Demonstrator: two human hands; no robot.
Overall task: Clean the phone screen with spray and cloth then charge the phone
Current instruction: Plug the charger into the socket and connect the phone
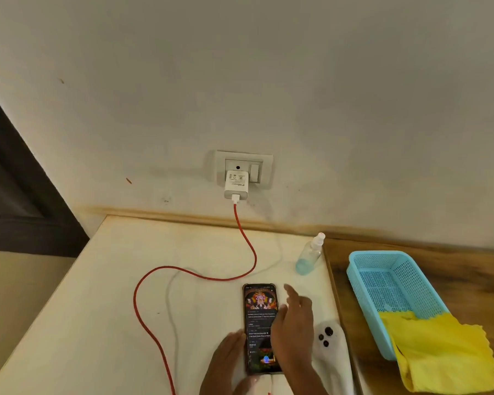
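The phone (257, 317) lies face up on the white table (97, 309), its screen lit. My left hand (226, 363) rests against the phone's lower left edge. My right hand (293, 326) hovers over the phone's right side, fingers spread, holding nothing. A red cable (194, 276) runs from the white charger (236, 187), plugged into the wall socket (244, 168), and loops toward the phone's near end, where the plug is hidden by my hands. A clear spray bottle (310, 255) stands behind the phone. A yellow cloth (437, 352) hangs over the blue basket's near rim.
The blue plastic basket (394, 292) sits on the wooden surface (468, 269) to the right. A white phone case (330, 337) with camera cutouts lies just right of the phone. A dark door frame (17, 201) stands at the left.
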